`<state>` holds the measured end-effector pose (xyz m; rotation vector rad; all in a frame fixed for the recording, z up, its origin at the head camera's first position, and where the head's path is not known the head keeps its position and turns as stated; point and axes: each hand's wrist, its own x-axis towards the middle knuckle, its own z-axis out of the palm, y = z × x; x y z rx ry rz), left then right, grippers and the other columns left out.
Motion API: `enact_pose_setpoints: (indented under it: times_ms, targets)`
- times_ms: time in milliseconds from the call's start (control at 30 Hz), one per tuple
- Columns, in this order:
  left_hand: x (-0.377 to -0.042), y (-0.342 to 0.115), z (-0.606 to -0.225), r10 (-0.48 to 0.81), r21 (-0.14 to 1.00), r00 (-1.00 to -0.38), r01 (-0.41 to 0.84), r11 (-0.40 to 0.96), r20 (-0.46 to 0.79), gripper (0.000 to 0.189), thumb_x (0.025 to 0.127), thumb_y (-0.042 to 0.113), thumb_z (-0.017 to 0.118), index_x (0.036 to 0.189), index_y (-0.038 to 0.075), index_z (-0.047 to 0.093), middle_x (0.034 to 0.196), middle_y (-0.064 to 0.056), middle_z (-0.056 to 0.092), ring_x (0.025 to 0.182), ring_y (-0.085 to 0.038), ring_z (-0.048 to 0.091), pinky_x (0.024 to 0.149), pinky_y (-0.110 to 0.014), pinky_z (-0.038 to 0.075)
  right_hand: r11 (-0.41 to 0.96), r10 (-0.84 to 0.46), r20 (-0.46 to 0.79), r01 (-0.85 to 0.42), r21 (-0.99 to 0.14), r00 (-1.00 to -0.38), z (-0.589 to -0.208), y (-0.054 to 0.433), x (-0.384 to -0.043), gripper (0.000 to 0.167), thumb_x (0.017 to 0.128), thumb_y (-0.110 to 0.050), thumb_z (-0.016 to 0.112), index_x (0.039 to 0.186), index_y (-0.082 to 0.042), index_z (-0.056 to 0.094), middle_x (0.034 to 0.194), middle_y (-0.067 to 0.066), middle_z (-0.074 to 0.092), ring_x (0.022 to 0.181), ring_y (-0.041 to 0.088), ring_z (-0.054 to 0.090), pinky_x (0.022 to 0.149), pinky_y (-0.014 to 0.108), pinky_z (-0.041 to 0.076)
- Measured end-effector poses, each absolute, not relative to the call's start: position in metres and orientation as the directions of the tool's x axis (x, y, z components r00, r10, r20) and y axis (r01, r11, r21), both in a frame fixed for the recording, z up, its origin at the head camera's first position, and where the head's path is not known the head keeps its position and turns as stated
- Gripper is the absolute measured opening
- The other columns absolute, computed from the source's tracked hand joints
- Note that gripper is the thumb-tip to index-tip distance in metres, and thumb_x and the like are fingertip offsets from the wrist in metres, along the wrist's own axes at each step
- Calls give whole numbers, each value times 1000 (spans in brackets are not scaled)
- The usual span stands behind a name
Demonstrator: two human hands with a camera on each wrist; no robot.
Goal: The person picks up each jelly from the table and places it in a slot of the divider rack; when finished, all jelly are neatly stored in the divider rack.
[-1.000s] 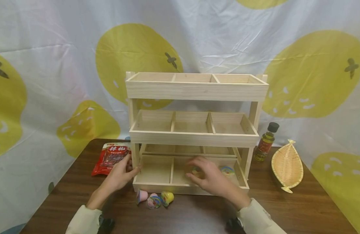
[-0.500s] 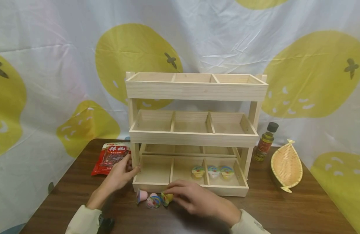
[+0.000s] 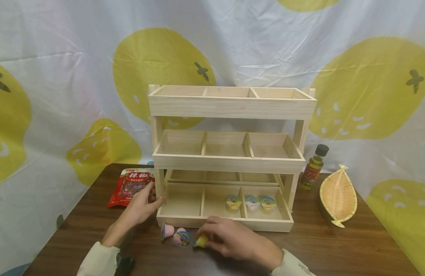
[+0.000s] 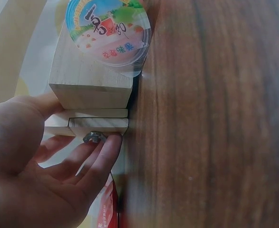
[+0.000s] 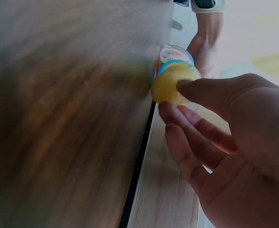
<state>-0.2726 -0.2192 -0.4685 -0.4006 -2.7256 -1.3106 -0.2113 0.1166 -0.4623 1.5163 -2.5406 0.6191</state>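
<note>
Between thumb and fingertips, my right hand (image 3: 233, 237) pinches a yellow jelly cup (image 3: 201, 241) low over the table in front of the rack; the right wrist view shows its rounded yellow body (image 5: 170, 85). My left hand (image 3: 140, 208) grips the lower left side of the three-tier wooden rack (image 3: 229, 164), fingertips beside a metal fastener (image 4: 94, 137). Two pink jelly cups, one on its side (image 3: 168, 230) and one lid forward (image 3: 181, 238), lie before the rack. In the bottom tray, one yellow cup (image 3: 233, 203) sits in the middle compartment; two cups (image 3: 252, 203) share the right one.
A red bag of dried chillies (image 3: 132, 186) lies left of the rack, behind my left hand. On the right stand an oil bottle (image 3: 314, 168) with a black cap and a leaf-shaped woven basket (image 3: 339, 195). A lemon-print curtain (image 3: 253, 46) hangs behind the brown table (image 3: 367, 237).
My right hand has left the bottom tray, come down to the front and picked out the yellow jelly cup, drawing it slightly forward. The left hand has stayed on the rack.
</note>
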Motion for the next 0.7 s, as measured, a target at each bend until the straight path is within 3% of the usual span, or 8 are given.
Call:
enact_pose_setpoints:
  times_ms: [133,267,433,600,700]
  targets:
    - [-273,-219,-468,197,752,-961,273,599,192,46,105,23,74,142,2,57,116,-17,78,101,-25,78,79,-29,61,466,-797,274,-837,-287,-538,-461,116,-211,19,96,-29,85,111,-24,74,100,-13,71,84,-7,58,75,7,45]
    - [-273,-220,-468,196,749,-961,276,602,196,46,104,23,74,141,2,57,115,-17,78,101,-25,78,79,-29,61,509,-786,230,-812,-286,-574,-459,116,-210,25,91,-42,88,97,-29,68,79,-20,63,69,-12,49,62,8,39]
    - [-274,-220,-469,199,750,-960,279,600,198,45,104,21,74,141,2,57,116,-18,78,103,-28,79,81,-31,62,473,-811,199,-817,-330,-550,-458,118,-210,36,84,-56,90,95,-30,67,68,-22,54,61,-15,40,57,6,34]
    - [-274,-220,-469,199,762,-961,275,586,194,47,104,21,74,142,0,56,119,-21,78,105,-30,79,83,-34,63,415,-818,280,-853,-317,-503,-458,121,-213,26,91,-47,88,101,-28,72,91,-17,62,76,-8,50,69,7,42]
    - [-274,-220,-469,199,764,-960,276,583,195,45,104,21,74,141,0,57,119,-20,78,105,-29,79,83,-33,63,406,-817,303,-862,-304,-491,-459,121,-214,26,92,-41,88,109,-27,74,117,-11,68,100,0,64,89,16,54]
